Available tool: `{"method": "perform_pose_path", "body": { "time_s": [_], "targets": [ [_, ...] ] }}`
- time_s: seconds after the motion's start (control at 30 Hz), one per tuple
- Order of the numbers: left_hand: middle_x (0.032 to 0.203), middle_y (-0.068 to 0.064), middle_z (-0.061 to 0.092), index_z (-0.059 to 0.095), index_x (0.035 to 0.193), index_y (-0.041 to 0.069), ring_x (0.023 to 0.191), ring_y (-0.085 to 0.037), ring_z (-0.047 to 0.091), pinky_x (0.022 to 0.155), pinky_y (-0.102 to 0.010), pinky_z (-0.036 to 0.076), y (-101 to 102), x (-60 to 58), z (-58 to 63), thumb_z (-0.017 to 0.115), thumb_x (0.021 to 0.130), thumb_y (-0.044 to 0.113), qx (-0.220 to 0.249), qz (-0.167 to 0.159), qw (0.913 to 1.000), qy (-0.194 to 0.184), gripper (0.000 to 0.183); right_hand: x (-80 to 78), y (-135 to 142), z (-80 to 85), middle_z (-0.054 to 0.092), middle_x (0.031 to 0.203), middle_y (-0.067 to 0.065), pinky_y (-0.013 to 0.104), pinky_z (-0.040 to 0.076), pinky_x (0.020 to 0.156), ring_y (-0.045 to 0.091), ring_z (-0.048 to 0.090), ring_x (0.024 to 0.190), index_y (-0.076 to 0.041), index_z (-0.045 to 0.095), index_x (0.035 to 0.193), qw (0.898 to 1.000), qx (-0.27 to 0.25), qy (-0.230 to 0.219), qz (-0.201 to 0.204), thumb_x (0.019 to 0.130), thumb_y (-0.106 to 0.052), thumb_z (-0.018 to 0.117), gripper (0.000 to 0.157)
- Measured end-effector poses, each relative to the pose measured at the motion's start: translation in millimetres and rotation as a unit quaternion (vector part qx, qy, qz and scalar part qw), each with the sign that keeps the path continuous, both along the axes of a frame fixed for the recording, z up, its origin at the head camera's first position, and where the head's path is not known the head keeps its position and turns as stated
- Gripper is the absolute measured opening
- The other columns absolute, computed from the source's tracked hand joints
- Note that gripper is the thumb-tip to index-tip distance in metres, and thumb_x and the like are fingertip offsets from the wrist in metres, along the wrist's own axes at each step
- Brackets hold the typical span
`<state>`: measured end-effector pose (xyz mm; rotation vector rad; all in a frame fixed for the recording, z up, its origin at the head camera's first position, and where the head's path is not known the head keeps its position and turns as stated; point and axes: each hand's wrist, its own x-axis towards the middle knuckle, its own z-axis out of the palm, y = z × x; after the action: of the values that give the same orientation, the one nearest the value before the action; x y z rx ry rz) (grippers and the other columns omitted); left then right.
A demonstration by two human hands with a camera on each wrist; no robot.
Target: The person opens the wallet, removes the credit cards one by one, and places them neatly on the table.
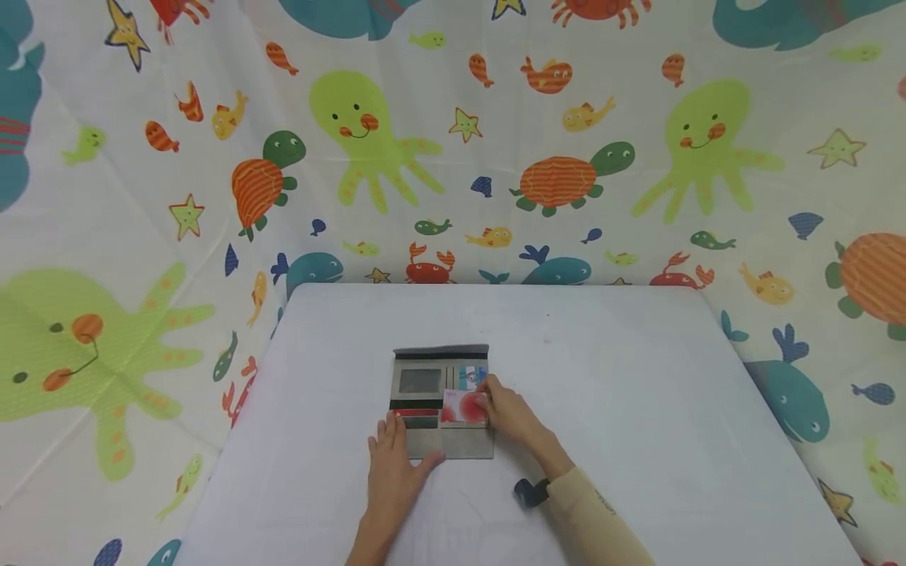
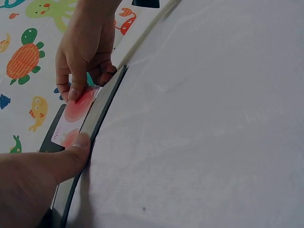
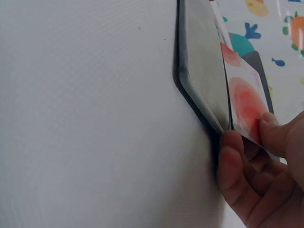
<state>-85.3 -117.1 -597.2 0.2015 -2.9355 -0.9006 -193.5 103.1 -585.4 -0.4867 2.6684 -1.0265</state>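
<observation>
Cropped sleeve (image 1: pixel 593 512); pink card (image 1: pixel 460 407) partly behind right fingers (image 2: pixel 77 85)

Light in the head view is soft and fairly even, giving the white desk (image 1: pixel 623 377) a faint lilac tint and keeping the curtain's (image 1: pixel 425 102) large shapes clear, while the print on the card (image 1: pixel 463 406) is too small and blurred to read. The left wrist view looks duller, with a soft grey shadow on the desk beside the wallet (image 2: pixel 97 111). The right wrist view is dim too, greyer towards the bottom, darkest under the wallet's edge, and the background curtain looks slightly soft.
</observation>
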Motion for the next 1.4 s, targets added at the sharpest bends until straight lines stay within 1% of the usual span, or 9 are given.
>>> {"method": "perform_pose_path", "body": {
  "time_s": [0.13,0.23,0.33,0.47,0.57,0.8,1.03,1.27,1.4],
  "targets": [
    [0.157,-0.030,0.035,0.041,0.145,-0.014,0.147,-0.050,0.031,0.121,-0.066,0.024,-1,-1.1,-1.2,0.081,0.075,0.055,-0.005,-0.007,1.0000,0.005,0.106,-3.4,5,-2.9,0.067,0.106,0.011,0.024,0.050,0.063,0.014,0.057,0.075,-0.014,0.047,0.120,0.999,-0.036,-0.011,-0.014,0.105,-0.023,0.052,0.019],
    [0.157,-0.031,0.035,0.042,0.144,-0.014,0.146,-0.051,0.031,0.120,-0.066,0.025,-2,-1.3,-1.6,0.082,0.074,0.055,-0.007,-0.008,0.9999,0.001,0.106,-4.9,10,-3.7,0.065,0.097,0.009,0.023,0.050,0.060,0.013,0.056,0.072,-0.014,0.045,0.120,0.998,-0.064,-0.017,-0.013,0.105,-0.023,0.051,0.019],
    [0.157,-0.030,0.034,0.041,0.145,-0.013,0.147,-0.050,0.031,0.121,-0.065,0.025,-2,-0.7,-2.4,0.082,0.075,0.055,-0.005,-0.006,1.0000,-0.005,0.106,-4.8,14,-1.9,0.062,0.081,0.006,0.023,0.048,0.058,0.013,0.056,0.065,-0.013,0.043,0.121,0.996,-0.087,-0.033,-0.013,0.105,-0.021,0.052,0.021],
    [0.157,-0.031,0.034,0.041,0.145,-0.013,0.146,-0.051,0.030,0.120,-0.066,0.025,-2,-0.1,-3.8,0.082,0.074,0.053,-0.002,-0.006,1.0000,0.005,0.105,-4.8,19,0.6,0.060,0.071,0.002,0.022,0.049,0.057,0.013,0.056,0.061,-0.013,0.040,0.123,0.994,-0.103,-0.044,-0.017,0.103,-0.017,0.055,0.025],
    [0.156,-0.032,0.035,0.042,0.144,-0.014,0.145,-0.052,0.031,0.119,-0.067,0.026,-2,0.7,-4.7,0.083,0.073,0.052,-0.001,-0.006,0.9999,0.016,0.105,-5.7,22,1.0,0.062,0.074,0.004,0.022,0.051,0.058,0.013,0.057,0.062,-0.013,0.040,0.123,0.993,-0.109,-0.035,-0.024,0.101,-0.012,0.058,0.028],
    [0.158,-0.029,0.034,0.040,0.146,-0.012,0.147,-0.050,0.030,0.121,-0.065,0.024,-2,2.0,-7.7,0.082,0.074,0.054,-0.005,-0.005,1.0000,0.001,0.107,-12.0,32,2.2,0.064,0.080,0.007,0.022,0.053,0.063,0.012,0.059,0.066,-0.011,0.041,0.120,0.992,-0.108,-0.026,-0.058,0.099,-0.006,0.060,0.029],
    [0.160,-0.026,0.033,0.038,0.149,-0.009,0.149,-0.047,0.029,0.122,-0.063,0.023,-4,2.1,-8.3,0.081,0.073,0.058,-0.006,0.004,1.0000,-0.005,0.110,-31.9,47,8.9,0.066,0.083,0.010,0.026,0.058,0.068,0.015,0.063,0.068,-0.009,0.040,0.124,0.989,-0.116,-0.027,-0.092,0.100,-0.007,0.059,0.030],
    [0.160,-0.026,0.031,0.038,0.149,-0.010,0.150,-0.047,0.026,0.123,-0.063,0.020,-4,3.6,-8.6,0.080,0.075,0.058,0.001,0.002,1.0000,-0.006,0.108,-56.1,64,9.9,0.066,0.102,0.018,0.030,0.061,0.070,0.017,0.067,0.071,-0.010,0.035,0.132,0.984,-0.123,-0.051,-0.121,0.103,-0.011,0.054,0.034],
    [0.161,-0.025,0.030,0.037,0.149,-0.009,0.151,-0.045,0.025,0.124,-0.062,0.020,-4,1.1,-8.7,0.080,0.076,0.057,0.004,0.000,1.0000,-0.006,0.107,-72.8,71,10.6,0.064,0.103,0.019,0.030,0.061,0.069,0.017,0.067,0.072,-0.011,0.033,0.135,0.983,-0.119,-0.049,-0.129,0.105,-0.010,0.051,0.035]
  ]
}}
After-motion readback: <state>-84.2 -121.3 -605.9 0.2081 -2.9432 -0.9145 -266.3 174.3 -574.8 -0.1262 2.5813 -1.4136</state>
